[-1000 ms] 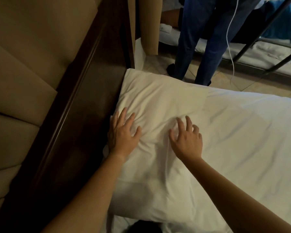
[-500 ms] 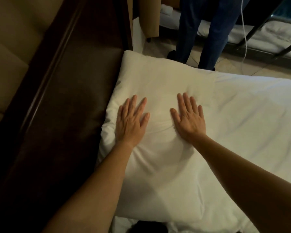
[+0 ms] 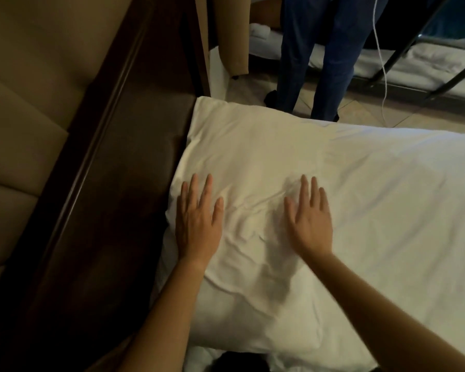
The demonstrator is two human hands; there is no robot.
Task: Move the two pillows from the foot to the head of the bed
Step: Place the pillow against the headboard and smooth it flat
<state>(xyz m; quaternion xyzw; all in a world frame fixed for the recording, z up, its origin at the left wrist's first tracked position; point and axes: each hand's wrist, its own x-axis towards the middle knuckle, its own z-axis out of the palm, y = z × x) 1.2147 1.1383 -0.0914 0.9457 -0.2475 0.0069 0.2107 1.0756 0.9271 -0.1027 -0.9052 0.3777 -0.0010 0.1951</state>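
— Where is the pillow?
— At the bed's head edge, against the headboard.
— The hands?
— Left hand and right hand lie flat, fingers spread, gripping nothing.

no readable text, no labels, no brands, no numbers
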